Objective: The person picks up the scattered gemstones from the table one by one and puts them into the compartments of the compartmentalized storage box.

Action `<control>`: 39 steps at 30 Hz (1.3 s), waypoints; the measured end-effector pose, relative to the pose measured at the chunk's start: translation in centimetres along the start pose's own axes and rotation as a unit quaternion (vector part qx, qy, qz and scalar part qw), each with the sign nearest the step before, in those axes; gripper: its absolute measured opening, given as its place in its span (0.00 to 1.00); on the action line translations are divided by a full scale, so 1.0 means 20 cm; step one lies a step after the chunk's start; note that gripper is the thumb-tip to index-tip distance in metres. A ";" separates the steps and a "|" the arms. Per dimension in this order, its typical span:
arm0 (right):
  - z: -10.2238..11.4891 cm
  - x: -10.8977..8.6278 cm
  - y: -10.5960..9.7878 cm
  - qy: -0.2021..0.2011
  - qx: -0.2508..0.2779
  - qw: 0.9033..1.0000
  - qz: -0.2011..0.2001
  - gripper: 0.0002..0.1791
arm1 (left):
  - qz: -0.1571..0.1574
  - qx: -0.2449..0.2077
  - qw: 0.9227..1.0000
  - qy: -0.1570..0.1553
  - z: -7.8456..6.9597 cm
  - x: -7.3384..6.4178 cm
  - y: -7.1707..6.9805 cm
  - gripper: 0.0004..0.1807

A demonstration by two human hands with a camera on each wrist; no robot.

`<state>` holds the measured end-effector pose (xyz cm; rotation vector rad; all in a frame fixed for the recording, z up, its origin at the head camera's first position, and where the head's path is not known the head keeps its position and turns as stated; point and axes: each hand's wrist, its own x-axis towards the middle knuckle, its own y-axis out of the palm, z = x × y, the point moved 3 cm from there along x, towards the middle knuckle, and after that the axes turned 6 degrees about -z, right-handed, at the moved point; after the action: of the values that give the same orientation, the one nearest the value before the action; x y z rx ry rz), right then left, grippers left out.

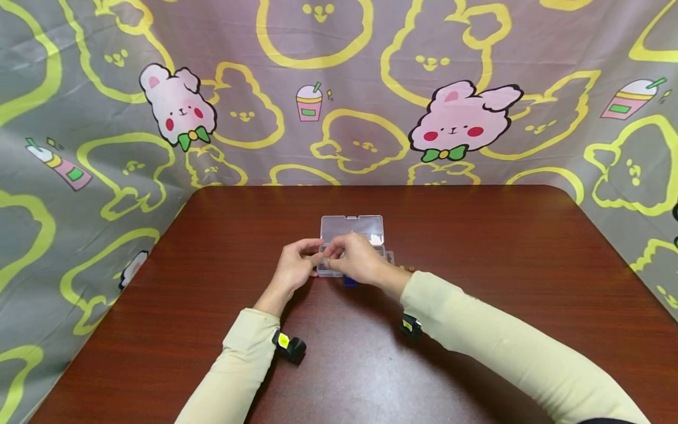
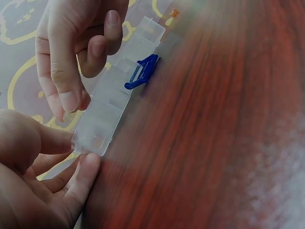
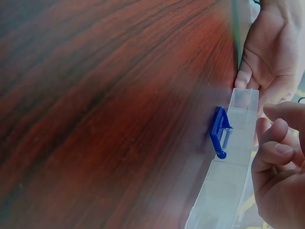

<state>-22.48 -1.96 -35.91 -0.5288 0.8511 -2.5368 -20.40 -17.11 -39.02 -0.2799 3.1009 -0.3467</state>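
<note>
A clear plastic compartment box (image 1: 329,273) stands on the table with its hinged lid (image 1: 352,229) raised at the back. My left hand (image 1: 294,268) holds the box's left end, its thumb and fingers either side of the corner in the left wrist view. My right hand (image 1: 360,259) hovers over the compartments, thumb and index fingertips close together near the left hand. Whether a small piece is between those fingertips I cannot tell. Against the box's front side is a blue plastic piece (image 2: 144,72) shaped like a clip or frame. What lies in the compartments is blurred.
Small orange-yellow pieces (image 1: 411,268) lie on the brown table (image 1: 498,247) to the right of the box, close to the right forearm. Another clear plastic part (image 1: 391,257) shows at the box's right end. A patterned cloth (image 1: 365,141) hangs behind the table.
</note>
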 end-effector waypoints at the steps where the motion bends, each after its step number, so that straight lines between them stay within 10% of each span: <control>1: 0.00 0.00 0.00 0.000 0.000 1.000 -0.001 0.03 | 0.000 0.000 1.000 0.000 0.00 0.00 0.00 0.17; 39: -0.06 -0.12 -0.14 -0.005 -0.014 1.000 -0.010 0.04 | -0.009 -0.003 1.000 -0.009 0.01 0.00 0.00 0.18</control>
<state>-21.71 1.86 -35.63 -0.5604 0.8828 -2.5426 -20.46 -17.13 -39.23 -0.3097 3.0845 -0.3329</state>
